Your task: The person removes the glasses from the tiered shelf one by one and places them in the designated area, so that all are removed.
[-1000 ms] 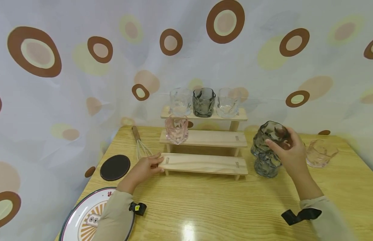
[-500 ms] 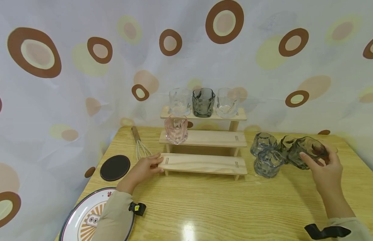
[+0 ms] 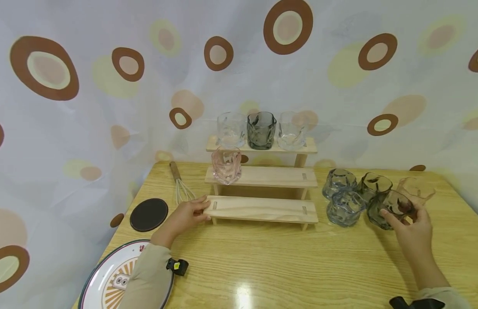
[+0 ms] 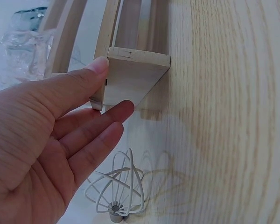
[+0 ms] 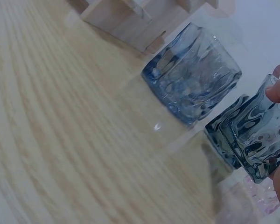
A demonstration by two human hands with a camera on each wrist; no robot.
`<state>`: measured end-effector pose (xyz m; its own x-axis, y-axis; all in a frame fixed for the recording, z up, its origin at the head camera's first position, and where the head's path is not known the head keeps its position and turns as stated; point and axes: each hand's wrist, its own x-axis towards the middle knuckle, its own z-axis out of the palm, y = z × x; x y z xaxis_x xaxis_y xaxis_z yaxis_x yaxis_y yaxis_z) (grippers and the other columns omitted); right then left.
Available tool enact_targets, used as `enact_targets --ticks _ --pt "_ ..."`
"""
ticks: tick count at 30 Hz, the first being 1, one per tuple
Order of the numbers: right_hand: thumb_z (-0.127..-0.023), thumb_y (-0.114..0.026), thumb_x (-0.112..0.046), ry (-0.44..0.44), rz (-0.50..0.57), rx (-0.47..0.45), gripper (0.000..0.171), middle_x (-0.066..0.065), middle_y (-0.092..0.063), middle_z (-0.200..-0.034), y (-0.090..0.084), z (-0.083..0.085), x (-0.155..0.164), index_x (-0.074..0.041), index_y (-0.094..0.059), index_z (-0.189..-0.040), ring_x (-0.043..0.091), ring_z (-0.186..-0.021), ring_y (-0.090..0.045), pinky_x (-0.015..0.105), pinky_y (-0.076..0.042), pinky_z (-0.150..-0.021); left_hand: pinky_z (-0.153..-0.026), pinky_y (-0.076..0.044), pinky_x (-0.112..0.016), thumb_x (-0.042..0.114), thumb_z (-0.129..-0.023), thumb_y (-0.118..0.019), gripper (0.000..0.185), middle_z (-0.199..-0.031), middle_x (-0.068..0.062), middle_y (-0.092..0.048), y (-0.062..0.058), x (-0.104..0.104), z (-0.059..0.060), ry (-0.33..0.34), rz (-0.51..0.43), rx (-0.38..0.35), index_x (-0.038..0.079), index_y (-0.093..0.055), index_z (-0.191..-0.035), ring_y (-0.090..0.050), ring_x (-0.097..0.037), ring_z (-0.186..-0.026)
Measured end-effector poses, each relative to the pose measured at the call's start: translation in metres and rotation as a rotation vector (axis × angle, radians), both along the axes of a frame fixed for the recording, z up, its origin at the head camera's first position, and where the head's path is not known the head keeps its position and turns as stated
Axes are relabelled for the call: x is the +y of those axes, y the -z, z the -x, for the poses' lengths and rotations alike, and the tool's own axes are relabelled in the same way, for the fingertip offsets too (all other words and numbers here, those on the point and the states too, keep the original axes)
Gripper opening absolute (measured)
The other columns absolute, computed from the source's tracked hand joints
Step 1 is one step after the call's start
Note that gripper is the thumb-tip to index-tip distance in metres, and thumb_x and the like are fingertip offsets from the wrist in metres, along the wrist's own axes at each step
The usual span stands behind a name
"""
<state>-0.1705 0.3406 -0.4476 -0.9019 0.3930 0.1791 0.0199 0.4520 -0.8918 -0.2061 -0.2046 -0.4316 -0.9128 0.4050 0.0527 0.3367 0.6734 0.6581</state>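
Note:
A three-step wooden stand (image 3: 262,208) sits mid-table. My left hand (image 3: 202,210) rests on the left end of its lowest step, thumb on the end board (image 4: 130,77) and fingers straight beside it. My right hand (image 3: 401,211) grips a smoky grey glass (image 3: 389,208) (image 5: 254,140) by its rim, low over the table at the right. Close to its left stand two blue-grey glasses (image 3: 345,208) (image 3: 338,180), with a dark glass (image 3: 374,184) and a pink glass (image 3: 416,189) behind it. The top step holds a clear glass (image 3: 231,128), a grey glass (image 3: 261,131) and another clear glass (image 3: 291,131). The middle step holds one pink glass (image 3: 226,164).
A wire whisk (image 3: 179,182) (image 4: 119,186) lies left of the stand, with a dark round coaster (image 3: 148,213) beside it. A printed plate (image 3: 107,279) sits at the front left corner. A spotted curtain hangs right behind the table.
My right hand has carried the smoky grey glass from above the blue-grey glasses to the right and down, in among the glasses there. The left hand has stayed on the stand.

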Motion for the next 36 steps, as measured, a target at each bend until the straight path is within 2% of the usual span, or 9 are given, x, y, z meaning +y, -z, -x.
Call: enact_targets --ticks 5,7,11,21,27,36 --pt "-0.088 -0.068 -0.026 0.006 -0.006 -0.043 0.042 -0.018 -0.035 -0.109 0.008 -0.002 0.0 -0.023 -0.042 -0.122 0.002 -0.104 -0.04 0.004 -0.036 -0.073 -0.095 -0.046 -0.042 0.015 -0.087 -0.069 0.051 -0.144 -0.022 -0.039 0.0 0.001 0.001 0.008 0.004 0.003 -0.002 -0.052 -0.133 -0.039 -0.039 -0.13" --pt "-0.088 -0.069 -0.025 0.008 0.0 -0.042 0.04 -0.017 -0.035 -0.108 0.011 -0.003 -0.001 -0.024 -0.043 -0.118 -0.003 -0.101 -0.039 0.004 -0.036 -0.072 -0.097 -0.044 -0.044 0.015 -0.087 -0.069 0.051 -0.143 -0.022 -0.039 -0.001 0.002 0.0 0.01 0.012 0.016 -0.002 -0.053 -0.132 -0.039 -0.039 -0.129" --pt "-0.088 -0.069 -0.023 0.013 0.014 -0.034 0.035 -0.015 -0.036 -0.107 0.014 -0.001 -0.001 -0.021 -0.044 -0.113 -0.002 -0.099 -0.04 0.003 -0.037 -0.071 -0.1 -0.041 -0.046 0.014 -0.086 -0.069 0.051 -0.142 -0.022 -0.04 -0.002 0.002 0.0 0.01 0.012 0.023 -0.003 -0.053 -0.131 -0.039 -0.04 -0.13" --pt "-0.086 -0.07 -0.019 0.041 0.038 -0.015 0.039 -0.015 -0.039 -0.106 0.015 0.004 -0.003 -0.022 -0.043 -0.115 -0.002 -0.098 -0.042 0.002 -0.038 -0.071 -0.1 -0.041 -0.046 0.014 -0.086 -0.069 0.051 -0.143 -0.021 -0.04 -0.002 0.003 0.0 -0.005 0.022 0.019 -0.001 -0.053 -0.132 -0.039 -0.038 -0.13" --pt "-0.086 -0.071 -0.016 0.021 0.029 0.009 0.038 -0.012 -0.04 -0.106 0.015 0.008 -0.005 -0.019 -0.045 -0.112 -0.001 -0.097 -0.043 0.002 -0.038 -0.07 -0.099 -0.041 -0.047 0.014 -0.086 -0.07 0.051 -0.142 -0.022 -0.04 -0.004 0.002 0.0 -0.004 0.023 0.036 -0.002 -0.053 -0.131 -0.039 -0.039 -0.13" --pt "-0.086 -0.071 -0.012 -0.029 0.011 0.046 0.036 -0.01 -0.038 -0.105 0.018 0.01 -0.004 -0.018 -0.044 -0.109 0.001 -0.093 -0.043 0.004 -0.039 -0.067 -0.1 -0.041 -0.046 0.014 -0.086 -0.07 0.052 -0.143 -0.021 -0.039 -0.002 0.001 -0.001 -0.01 0.028 0.02 -0.002 -0.053 -0.132 -0.038 -0.039 -0.131"
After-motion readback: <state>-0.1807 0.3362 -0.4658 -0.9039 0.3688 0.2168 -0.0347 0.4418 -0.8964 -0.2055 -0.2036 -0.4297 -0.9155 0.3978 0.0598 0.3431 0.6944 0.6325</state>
